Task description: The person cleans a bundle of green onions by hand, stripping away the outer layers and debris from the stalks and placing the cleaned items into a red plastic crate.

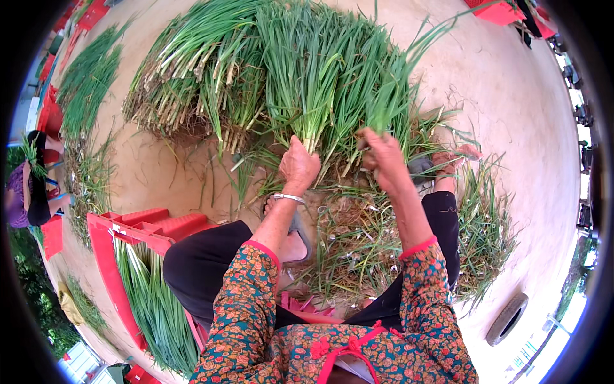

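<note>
A bunch of leafy green stalks [311, 131], which look like green garlic, is gripped by its pale lower ends in my left hand [299, 168]. My right hand [387, 163] is beside it to the right, its fingers curled round another green garlic stalk [384, 118] whose leaves are smeared by motion. Just beyond both hands lies a big heap of green garlic [288, 57], leaves pointing away and rooty ends toward me. More of it, with brown roots showing, is stacked at the heap's left [185, 83].
A red crate [115, 275] with cleaned green garlic [157, 307] stands by my left knee. Trimmed leaves and roots [358, 246] litter the floor between my feet and to the right. A tyre [507, 320] lies at the lower right. Another person [35, 182] sits at the far left.
</note>
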Available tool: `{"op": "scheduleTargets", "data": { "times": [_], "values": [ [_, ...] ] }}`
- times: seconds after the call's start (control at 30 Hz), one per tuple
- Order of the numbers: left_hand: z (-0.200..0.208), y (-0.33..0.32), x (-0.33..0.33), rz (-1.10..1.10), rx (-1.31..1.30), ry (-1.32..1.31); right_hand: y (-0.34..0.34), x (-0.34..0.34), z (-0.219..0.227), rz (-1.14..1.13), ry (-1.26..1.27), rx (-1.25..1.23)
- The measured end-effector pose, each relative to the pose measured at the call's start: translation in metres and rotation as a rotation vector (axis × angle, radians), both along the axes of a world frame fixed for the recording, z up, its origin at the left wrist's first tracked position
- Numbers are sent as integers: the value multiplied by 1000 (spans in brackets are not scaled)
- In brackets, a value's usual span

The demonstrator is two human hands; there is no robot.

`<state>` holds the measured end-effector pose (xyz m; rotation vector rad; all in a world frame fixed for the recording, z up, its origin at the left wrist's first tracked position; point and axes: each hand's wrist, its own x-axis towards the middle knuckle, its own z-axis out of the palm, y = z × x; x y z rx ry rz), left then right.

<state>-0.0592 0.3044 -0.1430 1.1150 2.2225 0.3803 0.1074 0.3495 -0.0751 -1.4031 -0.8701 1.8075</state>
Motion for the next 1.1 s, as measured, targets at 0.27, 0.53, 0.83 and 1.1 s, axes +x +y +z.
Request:
{"op": "scheduleTargets", "data": {
  "times": [0.27, 0.53, 0.83, 1.1],
  "values": [
    [-8, -23, 7, -153, 108, -12, 8, -94, -138, 161, -442, 37],
    [-27, -39, -3, 54, 624, -219, 15, -67, -96, 65, 26, -121],
    [-57, -11, -39, 767, 251, -1125, 13, -69, -96, 55, 170, -194],
    [-56, -6, 3, -107, 624, 35, 7, -85, -96, 116, 125, -121]
  ]
}}
